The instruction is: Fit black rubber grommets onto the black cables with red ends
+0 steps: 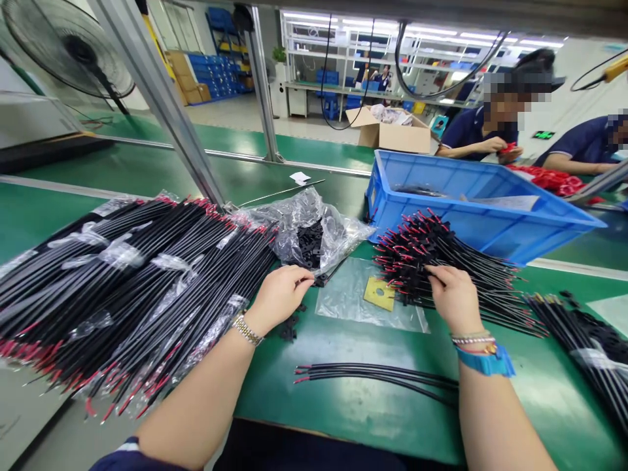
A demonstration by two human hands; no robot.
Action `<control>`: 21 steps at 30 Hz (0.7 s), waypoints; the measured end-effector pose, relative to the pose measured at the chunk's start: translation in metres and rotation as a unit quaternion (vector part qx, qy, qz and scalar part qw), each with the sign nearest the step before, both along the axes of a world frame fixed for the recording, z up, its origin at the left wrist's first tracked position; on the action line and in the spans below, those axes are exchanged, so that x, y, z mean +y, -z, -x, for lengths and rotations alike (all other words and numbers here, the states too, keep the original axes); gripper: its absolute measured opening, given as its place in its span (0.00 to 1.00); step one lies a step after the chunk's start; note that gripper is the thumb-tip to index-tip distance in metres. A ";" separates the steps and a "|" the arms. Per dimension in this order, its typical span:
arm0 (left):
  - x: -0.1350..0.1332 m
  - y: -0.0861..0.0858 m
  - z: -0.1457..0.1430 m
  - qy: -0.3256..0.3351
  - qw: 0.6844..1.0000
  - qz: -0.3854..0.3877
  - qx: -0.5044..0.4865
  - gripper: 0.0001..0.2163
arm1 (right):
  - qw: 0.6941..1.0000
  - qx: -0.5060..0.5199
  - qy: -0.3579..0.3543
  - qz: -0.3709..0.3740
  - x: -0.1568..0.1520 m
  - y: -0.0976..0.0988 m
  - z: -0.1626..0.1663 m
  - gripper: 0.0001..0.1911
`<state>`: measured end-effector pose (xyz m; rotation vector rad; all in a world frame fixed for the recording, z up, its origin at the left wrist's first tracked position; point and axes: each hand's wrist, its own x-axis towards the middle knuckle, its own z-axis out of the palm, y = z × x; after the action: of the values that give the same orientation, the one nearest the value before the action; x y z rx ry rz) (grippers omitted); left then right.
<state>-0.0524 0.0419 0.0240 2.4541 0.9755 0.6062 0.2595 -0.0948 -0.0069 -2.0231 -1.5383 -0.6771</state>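
Far left of the blue bin (471, 216): a broad heap of black cables with red ends (122, 288), wrapped in plastic strips. Nearer the bin, a clear bag of small black plastic parts (309, 239); left hand (279, 294) at its mouth, fingertips pinched narrow on one small black part (318, 280). Just below the bin, right hand (454, 297) with fingers curled onto a fanned cable bundle (426, 258). Beside it, a yellow square tag (379, 294) on a clear sheet.
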 end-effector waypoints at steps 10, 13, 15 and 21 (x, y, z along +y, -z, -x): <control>-0.003 0.009 0.007 0.119 0.949 -0.075 0.281 0.03 | 0.888 0.175 -0.342 0.252 -0.009 -0.029 0.119 0.08; -0.005 0.008 0.005 0.125 0.947 -0.083 0.283 0.04 | 0.825 0.115 -0.385 0.398 -0.011 -0.020 0.151 0.07; -0.007 0.006 0.004 0.126 0.949 -0.088 0.275 0.04 | 0.822 0.080 -0.358 0.436 -0.012 -0.015 0.162 0.06; -0.009 0.004 0.002 0.135 0.962 -0.082 0.223 0.03 | 0.818 0.103 -0.329 0.460 -0.012 -0.010 0.168 0.05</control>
<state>-0.0542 0.0329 0.0197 2.8771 0.7412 0.0368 0.0918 -0.1064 0.0026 -1.7681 -2.4934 0.6786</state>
